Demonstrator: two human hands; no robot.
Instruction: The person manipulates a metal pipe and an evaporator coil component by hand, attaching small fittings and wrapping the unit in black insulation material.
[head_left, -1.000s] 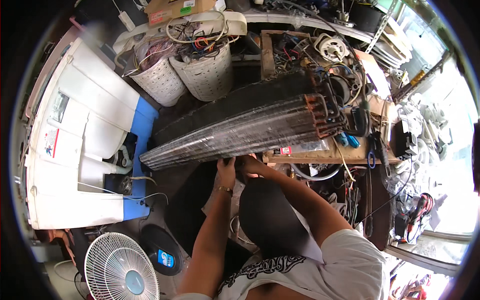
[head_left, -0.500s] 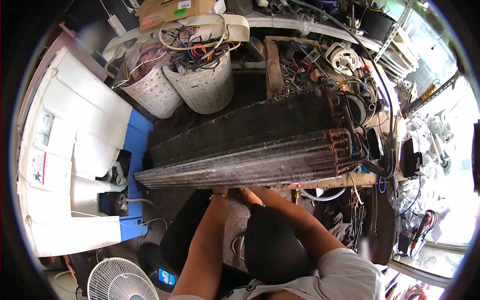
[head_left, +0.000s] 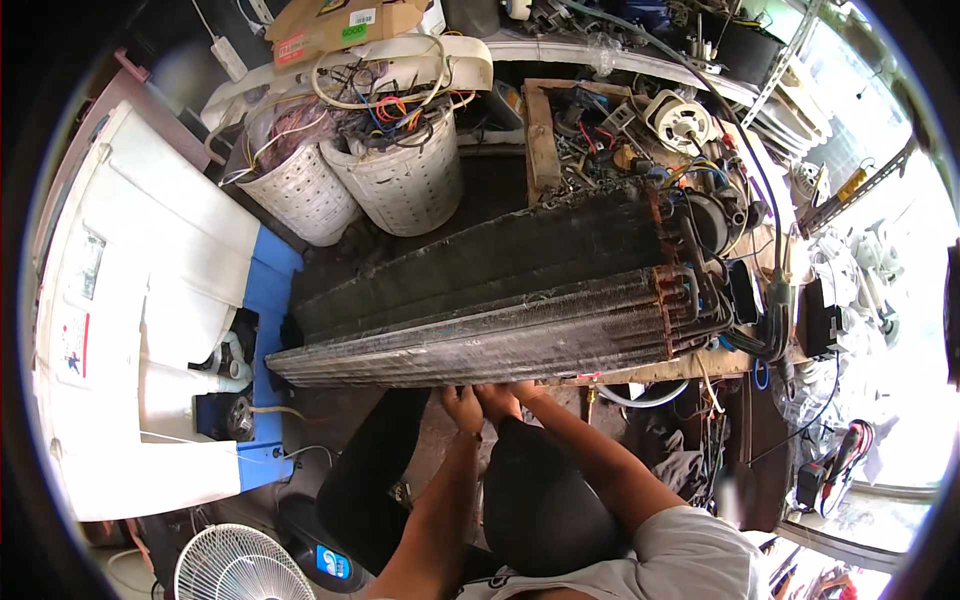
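A long air-conditioner coil (head_left: 480, 340) with dusty grey fins lies tilted across the middle, its copper bends and pipes at the right end. A darker finned section (head_left: 500, 244) rises behind it. Under its near edge, my left hand (head_left: 462, 408) is closed, fingers bent and their tips partly hidden, so what they hold cannot be made out. Just to the right is my right hand (head_left: 524, 394), mostly covered by the coil; its fingers do not show. Between the hands a bare foot (head_left: 498, 403) stands on the floor.
At left stands a white and blue plastic casing (head_left: 150, 260), above a white fan (head_left: 240, 565). Two perforated buckets (head_left: 405, 185) of wires stand behind the coil. A wooden-framed bench (head_left: 541, 140) with motor parts is at back right; a grey hose (head_left: 645, 400) hangs below.
My left hand has shifted right and now shows more below the coil's edge, closer to the foot. The coil's near edge sits slightly lower in view.
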